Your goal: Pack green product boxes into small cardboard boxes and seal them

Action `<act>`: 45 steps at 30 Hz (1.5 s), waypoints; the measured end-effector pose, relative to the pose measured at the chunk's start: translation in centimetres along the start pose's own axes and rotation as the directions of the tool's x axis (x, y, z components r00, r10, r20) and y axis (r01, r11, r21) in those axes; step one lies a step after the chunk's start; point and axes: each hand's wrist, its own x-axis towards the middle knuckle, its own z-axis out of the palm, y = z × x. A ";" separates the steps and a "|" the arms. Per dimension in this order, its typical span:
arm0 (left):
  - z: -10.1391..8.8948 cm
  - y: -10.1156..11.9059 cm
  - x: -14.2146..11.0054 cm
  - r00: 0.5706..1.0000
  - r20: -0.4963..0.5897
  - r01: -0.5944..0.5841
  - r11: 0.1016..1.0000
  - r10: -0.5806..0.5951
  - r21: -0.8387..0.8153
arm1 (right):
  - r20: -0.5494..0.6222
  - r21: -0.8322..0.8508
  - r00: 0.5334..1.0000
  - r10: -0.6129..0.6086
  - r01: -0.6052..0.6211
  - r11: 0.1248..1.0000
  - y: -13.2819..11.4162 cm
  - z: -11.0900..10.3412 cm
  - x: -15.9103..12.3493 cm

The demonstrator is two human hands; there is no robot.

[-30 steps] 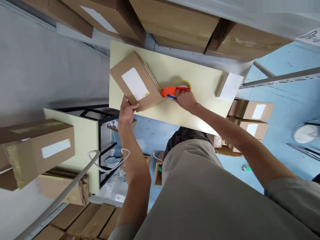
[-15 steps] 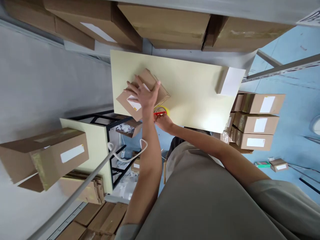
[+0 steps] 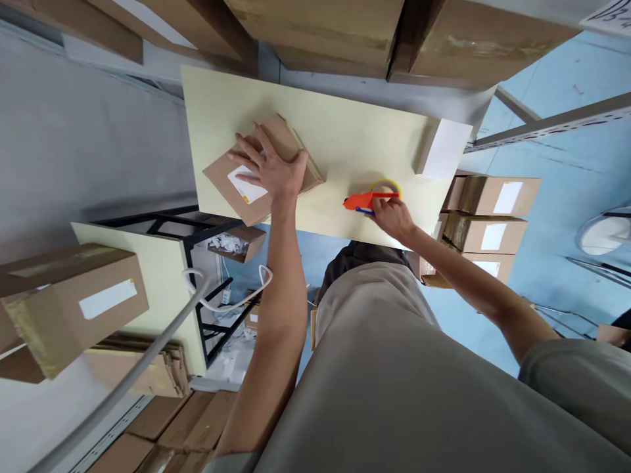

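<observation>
Box lies on tabletop under splayed left grip; right grip clasps tape dispenser, three o'clock. Carton at seven holds scraps.

The shirt is plain grey, smooth across the front, paler and creased toward its rounded lower edge. Its right sleeve is short and loose; a strip of grey left sleeve shows. Below the shirt, black cloth bunches in wrinkles. Both forearms are bare.
</observation>
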 end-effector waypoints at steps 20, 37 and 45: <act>-2.5 1.3 -7.2 0.965 0.190 -0.180 0.984 0.179 -0.007 | -0.072 -0.004 0.959 -0.274 0.274 0.962 -7.2 -2.0 6.9; -2.2 1.3 -8.6 0.961 0.192 -0.206 0.978 0.201 0.008 | -0.213 -0.050 0.975 -0.061 0.051 0.997 6.0 -3.6 6.9; -1.7 1.2 -8.6 0.962 0.166 -0.212 0.976 0.217 -0.048 | -0.167 0.003 0.986 -0.010 0.010 1.000 0.6 -8.3 9.7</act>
